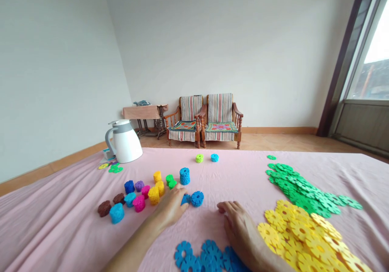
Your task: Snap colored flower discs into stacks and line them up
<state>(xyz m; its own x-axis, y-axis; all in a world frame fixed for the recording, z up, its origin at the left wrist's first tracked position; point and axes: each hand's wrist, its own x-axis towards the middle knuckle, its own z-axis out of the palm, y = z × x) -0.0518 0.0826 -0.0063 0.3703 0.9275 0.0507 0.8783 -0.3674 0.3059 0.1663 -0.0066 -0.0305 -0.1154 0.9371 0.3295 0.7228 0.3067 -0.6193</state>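
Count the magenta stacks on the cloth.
2: the nearer magenta stack right of a light-blue stack, the farther magenta stack right of the purple stack. The left hand could hide more.

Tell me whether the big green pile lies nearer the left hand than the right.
No: the big green pile lies off to the right, closer to the right hand.

a jug (pixel 127 143) stands near the far left corner of the table (pixel 234 181). disc stacks (pixel 139 203) cluster left of and beyond my left hand (pixel 172 204); two farther stacks (pixel 214 158) sit near the far edge. disc piles (pixel 313 235) spread right of my right hand (pixel 238 223), another pile (pixel 209 258) at the near edge.
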